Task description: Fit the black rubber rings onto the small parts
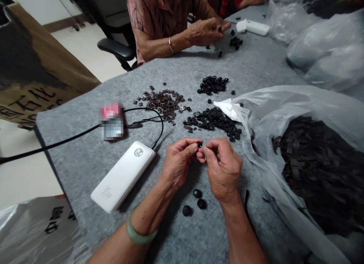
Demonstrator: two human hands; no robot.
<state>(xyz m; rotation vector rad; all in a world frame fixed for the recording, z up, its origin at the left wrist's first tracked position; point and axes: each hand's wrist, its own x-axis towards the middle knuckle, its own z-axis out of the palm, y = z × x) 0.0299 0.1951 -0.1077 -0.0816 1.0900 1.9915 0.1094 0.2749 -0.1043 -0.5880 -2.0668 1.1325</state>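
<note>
Between the thumb and fingers of my left hand is a small round black plastic part. My right hand pinches at its right side, with a tiny pale glint at the fingertips; what it grips is too small to make out. Below my hands lie three round black caps. Just beyond my fingers spreads a pile of black discs. Farther back is a heap of black ring-shaped parts. To the left of these sit many small brown metal clips.
A white power bank with a black cable lies at left, near a pink and grey box. An open plastic bag of dark strips stands at right. Across the grey table, another person's hands work beside more black parts.
</note>
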